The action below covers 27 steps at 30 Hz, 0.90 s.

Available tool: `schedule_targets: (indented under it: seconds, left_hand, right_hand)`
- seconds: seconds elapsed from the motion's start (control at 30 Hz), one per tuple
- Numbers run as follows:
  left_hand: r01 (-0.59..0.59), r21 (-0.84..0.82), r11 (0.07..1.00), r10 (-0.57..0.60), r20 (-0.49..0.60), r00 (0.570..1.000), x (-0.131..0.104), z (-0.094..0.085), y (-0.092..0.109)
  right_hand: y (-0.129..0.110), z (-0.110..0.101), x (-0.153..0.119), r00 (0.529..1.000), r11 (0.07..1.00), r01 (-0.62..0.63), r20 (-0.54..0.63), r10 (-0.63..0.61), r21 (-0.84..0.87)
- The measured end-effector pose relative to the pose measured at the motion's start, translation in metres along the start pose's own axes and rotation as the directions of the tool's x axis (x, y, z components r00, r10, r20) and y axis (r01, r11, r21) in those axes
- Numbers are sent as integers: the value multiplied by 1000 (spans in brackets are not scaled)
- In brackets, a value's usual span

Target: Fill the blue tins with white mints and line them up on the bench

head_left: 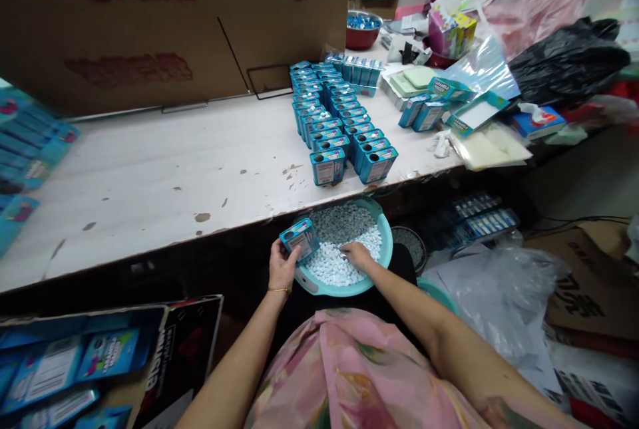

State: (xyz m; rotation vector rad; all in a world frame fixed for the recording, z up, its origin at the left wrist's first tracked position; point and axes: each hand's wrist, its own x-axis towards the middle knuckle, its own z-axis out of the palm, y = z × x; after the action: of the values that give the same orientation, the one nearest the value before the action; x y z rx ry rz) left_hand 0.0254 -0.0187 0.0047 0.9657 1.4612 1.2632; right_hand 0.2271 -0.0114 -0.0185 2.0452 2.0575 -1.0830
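White table (150,173); left grip (283,269) pinching tin (300,239); right grip (358,256) unclear, at basin (386,236) of pellets (333,268)

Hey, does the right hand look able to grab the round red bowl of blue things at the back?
Probably not without leaning in: the red bowl sits far back, beyond rows of small blue tins, while the right hand is low in the turquoise plastic basin, below the white table.
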Motion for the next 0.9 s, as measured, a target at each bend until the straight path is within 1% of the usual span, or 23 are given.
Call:
schedule_targets:
  seconds: [0.1,0.17,0.23,0.3,0.33,0.37,0.4,0.47,0.5,0.57,0.63,0.7,0.77,0.9]
  left_hand:
    - [-21,-26,999,20,-38,999,4,-8,1]
    - [-73,17,997,74,-48,996,6,-12,2]
    - [-139,113,984,142,-19,990,8,-14,4]
    - [-203,238,950,199,39,979,7,-11,8]
    - [-230,298,926,218,74,973,6,-8,9]
    - [-254,350,901,231,109,967,5,-4,11]
    - [-276,392,878,239,141,961,4,0,12]
    - [-315,442,840,254,193,948,2,8,12]
    - [-332,455,826,263,210,942,1,12,11]
    - [-359,472,805,280,232,932,-1,18,9]
    - [-383,482,788,293,252,922,-2,20,6]
    - [-404,484,776,302,277,912,-3,20,4]
    - [-411,485,772,302,289,908,-3,19,2]
    - [-397,481,781,290,284,914,-3,17,1]
  right_hand:
    - [15,-15,-1,1000,994,8,29,-12,112]
    - [22,-31,-7,999,986,9,37,-16,164]
    - [23,-53,-17,999,970,35,26,-42,240]
    - [17,-78,-29,994,944,103,1,-109,314]
    - [11,-91,-36,988,934,149,-16,-152,325]
    - [3,-104,-42,980,932,198,-33,-197,302]
    - [-6,-116,-48,969,940,245,-47,-241,239]
    - [-26,-135,-59,952,953,302,-54,-301,23]
    - [-37,-143,-64,950,947,304,-43,-310,-108]
    - [-58,-152,-71,959,899,266,0,-284,-348]
    - [-77,-156,-76,971,835,225,43,-236,-502]
    - [-91,-156,-79,974,793,215,65,-218,-570]
    - [-100,-156,-81,971,774,222,65,-229,-593]
    - [-102,-154,-83,966,757,239,66,-252,-608]
